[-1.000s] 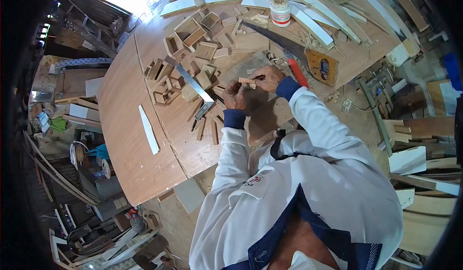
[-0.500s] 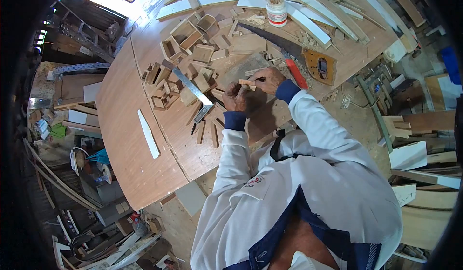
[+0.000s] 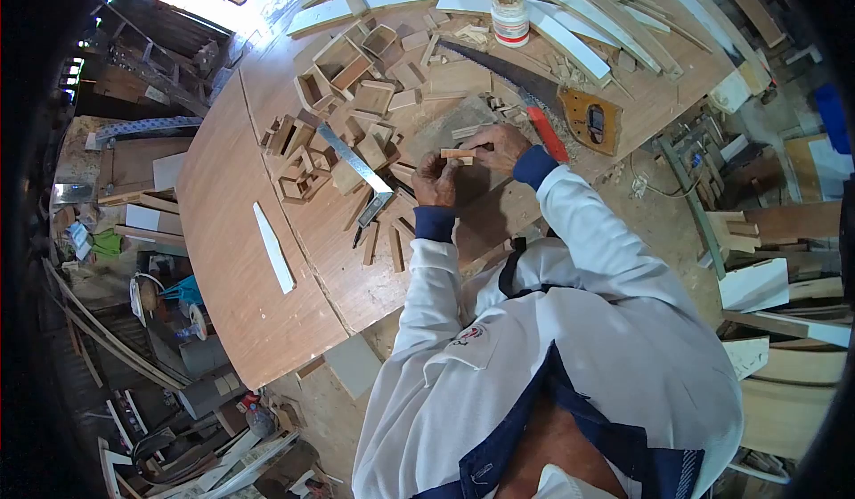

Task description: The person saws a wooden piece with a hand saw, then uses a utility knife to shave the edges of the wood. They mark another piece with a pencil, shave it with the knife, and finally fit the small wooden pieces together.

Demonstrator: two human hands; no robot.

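Note:
Small pieces of wood [image 3: 458,154] are pinched between my two hands above the near side of the table. My left hand [image 3: 434,181] grips their left end. The fingers of my right hand [image 3: 499,147] close on the right end. A metal try square [image 3: 356,162] lies just left of my left hand, over small wooden blocks. Beyond my hands is a grey slab [image 3: 445,125] with wood strips on it. A red-handled tool [image 3: 547,134] and a handsaw [image 3: 583,118] lie to the right of my right hand.
Small wooden boxes [image 3: 343,67] and offcuts cover the table's middle. A white jar [image 3: 510,23] holding sticks stands at the back, near long boards [image 3: 570,40]. A white pointed strip [image 3: 273,248] lies on the left of the table [image 3: 223,321].
My right hand has shifted slightly right, and its fingers look a little straighter. The wood between my hands has turned slightly and now lies nearly level.

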